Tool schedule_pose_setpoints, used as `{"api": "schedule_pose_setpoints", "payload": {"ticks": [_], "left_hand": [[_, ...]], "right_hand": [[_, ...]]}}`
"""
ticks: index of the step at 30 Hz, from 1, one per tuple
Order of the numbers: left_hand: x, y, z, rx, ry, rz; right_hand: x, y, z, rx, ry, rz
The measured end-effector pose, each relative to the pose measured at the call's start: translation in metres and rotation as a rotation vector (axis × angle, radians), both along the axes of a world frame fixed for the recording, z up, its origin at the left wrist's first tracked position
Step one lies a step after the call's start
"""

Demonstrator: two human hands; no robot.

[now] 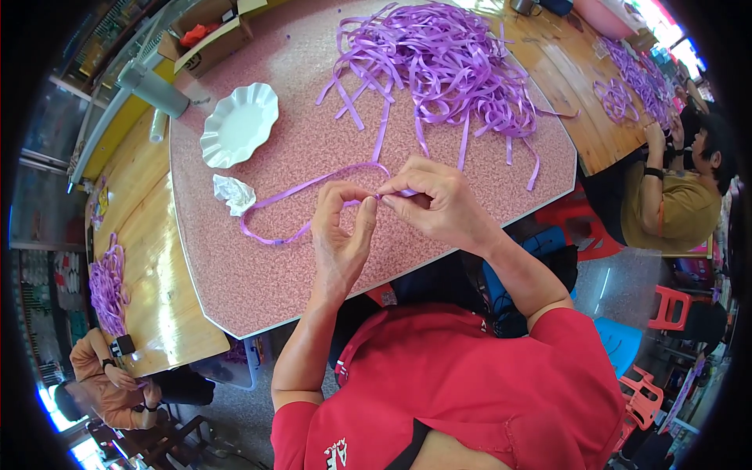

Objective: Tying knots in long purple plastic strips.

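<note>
Over the middle of the pink speckled table (227,266), my two hands meet fingertip to fingertip. My left hand (342,223) pinches a purple ribbon (274,200) between thumb and forefinger. Close against it, my right hand (435,200) pinches the same ribbon, its other fingers curled. From my fingers the ribbon runs left in a long loop lying on the table, with a small dark spot on its lower side. What exactly sits between the fingertips is too small to make out. Beyond my hands a big heap of purple ribbons (439,66) spreads over the table, several ends trailing towards me.
Left of the loop lie a crumpled white tissue (233,193) and a white scalloped dish (240,125). A grey bottle (153,88) and an open cardboard box (211,39) stand farther back. Two people (677,184) sit at wooden tables on either side, with more purple ribbons.
</note>
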State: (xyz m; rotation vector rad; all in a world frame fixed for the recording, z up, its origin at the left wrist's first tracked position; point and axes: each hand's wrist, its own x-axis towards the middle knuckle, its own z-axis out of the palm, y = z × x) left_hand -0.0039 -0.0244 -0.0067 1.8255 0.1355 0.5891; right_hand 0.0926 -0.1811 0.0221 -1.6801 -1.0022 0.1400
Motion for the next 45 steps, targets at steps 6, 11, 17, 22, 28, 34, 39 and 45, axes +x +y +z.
{"api": "schedule_pose_setpoints", "payload": {"ticks": [6,11,17,22,28,34,39,45], "left_hand": [[-0.001,-0.002,-0.001,-0.018,-0.040,-0.018],[-0.002,-0.001,0.000,-0.011,0.024,-0.031],[-0.002,-0.001,-0.002,-0.029,0.019,-0.026],[-0.002,-0.002,-0.001,-0.030,0.030,-0.037],[-0.003,-0.003,-0.002,-0.018,0.022,-0.045],[-0.003,-0.004,0.000,-0.005,0.011,-0.038],[-0.002,-0.005,0.000,0.066,-0.029,-0.032],[-0.002,-0.007,0.004,0.187,-0.062,-0.005]], "right_hand": [[-0.003,0.002,0.000,-0.047,0.058,-0.048],[0.003,0.000,-0.007,-0.039,0.090,0.002],[0.000,-0.002,-0.002,-0.002,0.131,0.005],[-0.001,-0.004,0.002,-0.055,0.016,-0.023],[-0.002,-0.004,-0.005,-0.038,0.088,-0.028],[-0.001,-0.008,-0.004,-0.051,0.171,0.014],[-0.002,-0.007,-0.002,-0.105,0.370,-0.020],[-0.004,-0.006,0.002,-0.114,0.317,-0.040]]}}
